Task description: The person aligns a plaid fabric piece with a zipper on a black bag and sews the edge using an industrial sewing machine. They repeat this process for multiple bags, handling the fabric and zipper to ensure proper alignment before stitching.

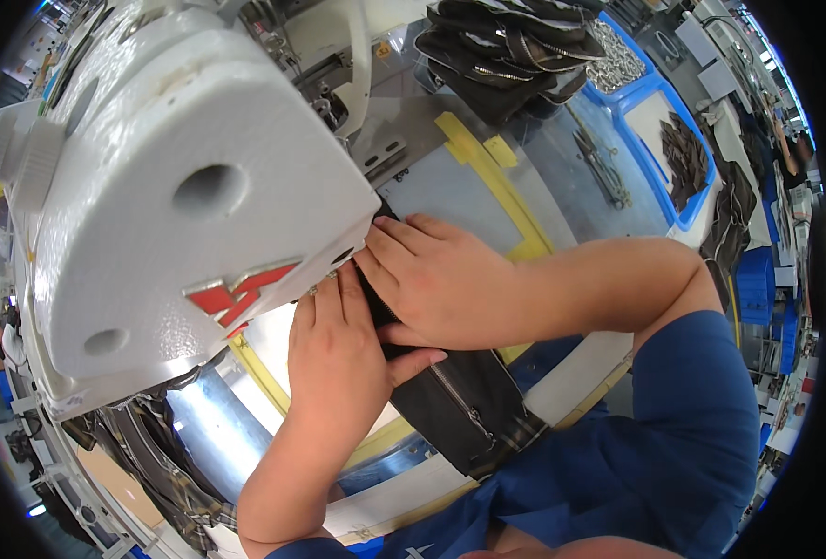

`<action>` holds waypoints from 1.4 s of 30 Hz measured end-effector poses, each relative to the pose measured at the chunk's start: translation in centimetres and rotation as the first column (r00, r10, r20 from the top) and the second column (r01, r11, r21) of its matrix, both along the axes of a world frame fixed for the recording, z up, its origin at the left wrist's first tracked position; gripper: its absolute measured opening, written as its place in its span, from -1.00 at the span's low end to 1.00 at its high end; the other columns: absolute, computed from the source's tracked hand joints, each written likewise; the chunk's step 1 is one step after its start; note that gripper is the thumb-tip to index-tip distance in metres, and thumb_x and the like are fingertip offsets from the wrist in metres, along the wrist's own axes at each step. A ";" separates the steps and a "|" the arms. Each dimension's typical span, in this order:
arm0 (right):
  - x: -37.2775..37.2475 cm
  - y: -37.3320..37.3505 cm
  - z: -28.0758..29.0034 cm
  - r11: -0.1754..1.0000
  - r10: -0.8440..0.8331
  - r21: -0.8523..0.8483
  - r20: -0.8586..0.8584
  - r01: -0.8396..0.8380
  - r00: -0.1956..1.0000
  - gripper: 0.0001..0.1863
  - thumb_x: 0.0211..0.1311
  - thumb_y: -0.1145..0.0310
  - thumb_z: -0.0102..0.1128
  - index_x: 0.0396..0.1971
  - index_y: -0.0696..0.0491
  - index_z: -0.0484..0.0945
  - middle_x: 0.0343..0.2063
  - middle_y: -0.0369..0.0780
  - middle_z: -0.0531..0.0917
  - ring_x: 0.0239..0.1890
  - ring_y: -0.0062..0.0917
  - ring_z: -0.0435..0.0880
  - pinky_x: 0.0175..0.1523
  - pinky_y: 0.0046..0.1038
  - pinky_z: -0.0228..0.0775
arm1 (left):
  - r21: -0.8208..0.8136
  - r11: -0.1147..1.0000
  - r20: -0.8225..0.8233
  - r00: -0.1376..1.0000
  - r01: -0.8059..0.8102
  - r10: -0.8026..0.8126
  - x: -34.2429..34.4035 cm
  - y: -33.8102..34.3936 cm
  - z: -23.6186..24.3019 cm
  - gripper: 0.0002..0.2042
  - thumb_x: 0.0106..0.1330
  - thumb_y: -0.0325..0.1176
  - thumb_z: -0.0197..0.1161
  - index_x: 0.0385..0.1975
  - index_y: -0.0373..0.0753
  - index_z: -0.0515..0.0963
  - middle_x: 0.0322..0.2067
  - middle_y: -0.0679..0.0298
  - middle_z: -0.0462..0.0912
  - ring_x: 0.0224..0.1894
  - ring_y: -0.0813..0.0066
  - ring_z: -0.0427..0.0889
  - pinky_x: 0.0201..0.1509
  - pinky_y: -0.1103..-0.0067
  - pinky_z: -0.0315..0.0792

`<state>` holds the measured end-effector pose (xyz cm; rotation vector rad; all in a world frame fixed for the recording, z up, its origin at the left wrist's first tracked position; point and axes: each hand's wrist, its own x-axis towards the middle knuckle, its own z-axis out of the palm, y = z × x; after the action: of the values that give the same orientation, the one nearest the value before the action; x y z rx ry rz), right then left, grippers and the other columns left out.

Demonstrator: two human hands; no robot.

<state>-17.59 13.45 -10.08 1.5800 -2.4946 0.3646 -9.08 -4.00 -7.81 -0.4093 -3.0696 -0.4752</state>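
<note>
A dark piece of cloth (436, 429) with a metal zipper (462, 399) and a plaid edge stretches from under the white sewing machine head (273, 140) down toward my body. My left hand (337, 340) lies on the cloth beside the machine, fingers extended and thumb out to the right. From the right, my right hand (455, 279) rests flat on the same cloth, its fingertips close to the machine head and its thumb near my left one. The machine head hides the needle area and the tips of some left fingers.
Dark zippered pieces (511, 56) are piled at the back. Blue trays hold metal zipper parts (618, 61) and dark cloth strips (683, 163). Scissors (599, 168) lie on the table right of yellow tape (497, 186). More plaid-edged garments (152, 456) hang at the lower left.
</note>
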 end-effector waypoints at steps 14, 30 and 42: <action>0.1 0.0 0.0 1.000 -0.003 0.027 -0.043 0.005 0.999 -0.18 0.11 -0.10 0.38 0.13 0.36 0.58 0.15 0.13 0.63 0.22 -0.06 0.66 0.31 -0.19 0.47 | 0.012 1.000 -0.015 1.000 0.010 -0.009 0.1 0.1 -0.3 0.24 -0.21 0.19 0.68 0.35 -0.70 0.29 0.27 -0.33 0.45 0.35 -0.29 0.45 0.50 0.13 0.34; 0.2 -0.1 0.8 0.993 0.001 0.116 0.003 -0.002 1.000 -0.10 0.35 -0.22 0.27 0.24 0.41 0.51 0.17 0.15 0.63 0.27 -0.09 0.61 0.35 -0.20 0.38 | -0.182 0.789 -0.436 0.767 -0.587 0.470 5.9 -10.0 12.2 -0.79 0.36 -0.41 0.36 -0.05 -0.26 0.70 -0.04 0.13 0.74 0.04 0.05 0.68 0.18 0.24 0.49; -0.1 -0.1 0.2 0.998 0.007 0.065 0.013 -0.008 1.000 -0.10 0.25 -0.23 0.35 0.21 0.37 0.52 0.12 0.08 0.64 0.20 -0.14 0.64 0.30 -0.20 0.42 | -0.014 0.766 -0.257 0.743 -0.642 0.618 6.8 -20.8 8.7 -0.54 0.35 -0.14 0.47 0.14 -0.30 0.67 0.10 0.03 0.69 0.16 -0.01 0.66 0.27 0.29 0.50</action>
<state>-17.73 13.31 -9.92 1.6160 -2.5355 0.2987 -2.26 -24.77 0.91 0.5445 -2.7473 -0.2124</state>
